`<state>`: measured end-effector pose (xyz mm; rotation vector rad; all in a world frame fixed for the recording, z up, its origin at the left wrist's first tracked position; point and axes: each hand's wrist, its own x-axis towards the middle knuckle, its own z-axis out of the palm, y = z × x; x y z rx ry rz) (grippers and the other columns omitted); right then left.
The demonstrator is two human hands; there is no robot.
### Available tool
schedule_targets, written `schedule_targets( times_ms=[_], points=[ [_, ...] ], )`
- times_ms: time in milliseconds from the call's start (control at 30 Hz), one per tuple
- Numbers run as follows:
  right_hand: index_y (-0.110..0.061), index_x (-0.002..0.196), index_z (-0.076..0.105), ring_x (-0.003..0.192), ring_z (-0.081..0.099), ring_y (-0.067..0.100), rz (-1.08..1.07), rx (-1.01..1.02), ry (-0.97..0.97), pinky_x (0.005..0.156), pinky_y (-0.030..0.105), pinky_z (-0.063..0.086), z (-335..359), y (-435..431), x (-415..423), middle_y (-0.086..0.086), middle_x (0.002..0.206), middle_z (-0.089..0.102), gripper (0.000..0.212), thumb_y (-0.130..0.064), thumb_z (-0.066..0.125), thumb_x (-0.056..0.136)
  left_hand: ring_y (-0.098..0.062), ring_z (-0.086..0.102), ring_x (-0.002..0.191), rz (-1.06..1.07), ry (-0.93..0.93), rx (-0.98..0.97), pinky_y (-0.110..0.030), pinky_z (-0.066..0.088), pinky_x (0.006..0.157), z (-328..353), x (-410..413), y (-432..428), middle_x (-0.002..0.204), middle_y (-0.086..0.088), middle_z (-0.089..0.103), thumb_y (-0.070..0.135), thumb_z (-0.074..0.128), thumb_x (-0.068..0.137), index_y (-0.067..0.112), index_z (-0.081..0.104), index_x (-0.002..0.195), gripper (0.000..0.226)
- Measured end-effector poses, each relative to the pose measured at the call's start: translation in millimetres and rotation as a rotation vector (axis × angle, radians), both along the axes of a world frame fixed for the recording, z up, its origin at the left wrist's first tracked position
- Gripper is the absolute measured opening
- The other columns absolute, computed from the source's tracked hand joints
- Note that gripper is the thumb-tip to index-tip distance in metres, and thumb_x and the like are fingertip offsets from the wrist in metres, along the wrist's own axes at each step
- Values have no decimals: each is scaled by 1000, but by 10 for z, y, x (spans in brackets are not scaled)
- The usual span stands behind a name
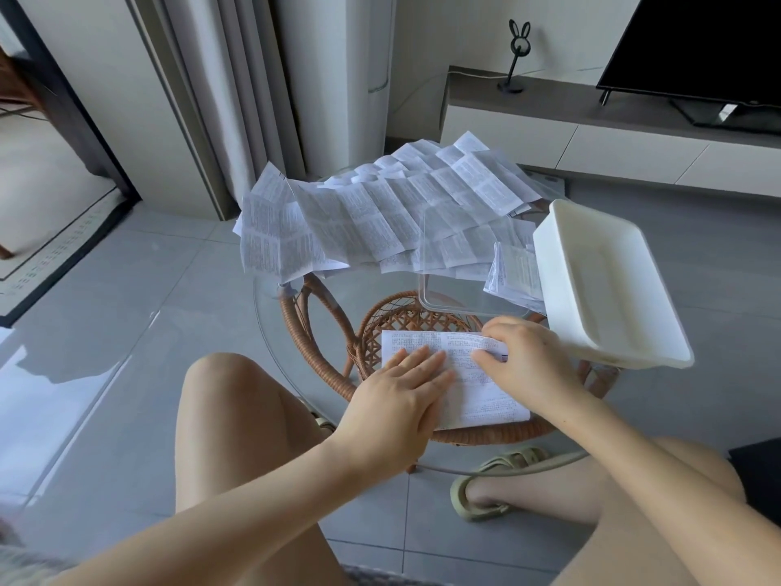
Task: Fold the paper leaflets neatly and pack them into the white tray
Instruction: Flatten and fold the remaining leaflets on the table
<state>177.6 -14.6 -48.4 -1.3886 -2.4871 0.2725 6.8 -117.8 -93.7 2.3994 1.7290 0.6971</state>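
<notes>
The leaflet (481,395) lies on the near edge of the round glass table top (312,327), its lower corner almost at the rim. The left hand (401,387) lies flat on its left half, fingers straight and together, pressing down. The right hand (524,365) has its fingers curled round the leaflet's right end and grips it there.

The white tray (600,281) sits at the right rim, tilted, with its near corner hanging past the edge of the glass; nothing shows inside it. Just beside its left wall leans a small bundle of papers (515,268). A clear lid (460,300) lies between the tray and the middle of the table, partly over the loose pile of papers (372,213), which fills the far half and droops over the far left edge. A strip of bare glass lies open left of the hands.

The glass rests on a rattan frame (312,361) with a woven lower shelf. Around it is a glossy grey tiled floor (126,332), a pale pleated curtain (236,78) behind, and a low cabinet (591,133) at the right carrying a dark screen (697,48) and a black rabbit-eared ornament (517,48). A pale sandal (486,488) shows under the table.
</notes>
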Motion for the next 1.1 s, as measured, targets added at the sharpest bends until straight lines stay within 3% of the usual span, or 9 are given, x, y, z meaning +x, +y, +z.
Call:
schedule_targets(
  times_ms=[100, 300, 600, 800, 1100],
  points=[
    [3, 85, 68, 88, 62, 28, -16, -16, -11, 77, 34, 46, 2, 7, -14, 9, 92, 68, 18, -15, 66, 82, -26, 49, 130, -14, -9, -15, -45, 34, 110, -11, -25, 28, 136, -6, 56, 26, 36, 95, 14, 63, 128, 43],
    [-2, 101, 70, 102, 61, 25, -23, -29, 12, 88, 30, 42, 41, -15, -48, 6, 106, 69, 22, -16, 64, 85, -25, 49, 129, -15, -22, -18, -45, 37, 109, -7, -49, 48, 136, -5, 56, 25, 37, 95, 15, 63, 127, 43],
    [-4, 103, 70, 104, 60, 23, -37, -63, 4, 90, 30, 43, 49, 8, -47, 5, 108, 69, 24, -19, 62, 86, -24, 47, 131, -2, -12, -23, -44, 33, 111, 0, -29, 34, 137, -4, 55, 27, 35, 96, 16, 62, 128, 44],
    [0, 89, 69, 93, 61, 26, -63, -81, -25, 84, 37, 47, 24, 29, -52, 8, 94, 69, 23, -21, 62, 84, -23, 46, 132, 9, 16, -28, -43, 30, 112, -10, -27, 32, 139, -2, 53, 28, 34, 96, 17, 60, 130, 45],
    [-1, 94, 69, 97, 60, 25, -72, -83, -43, 86, 34, 45, 56, 14, -71, 7, 99, 69, 26, -24, 61, 86, -24, 48, 131, 17, 29, -4, -44, 33, 111, -20, -17, 31, 137, -3, 55, 27, 35, 96, 16, 62, 129, 44]
  ],
)
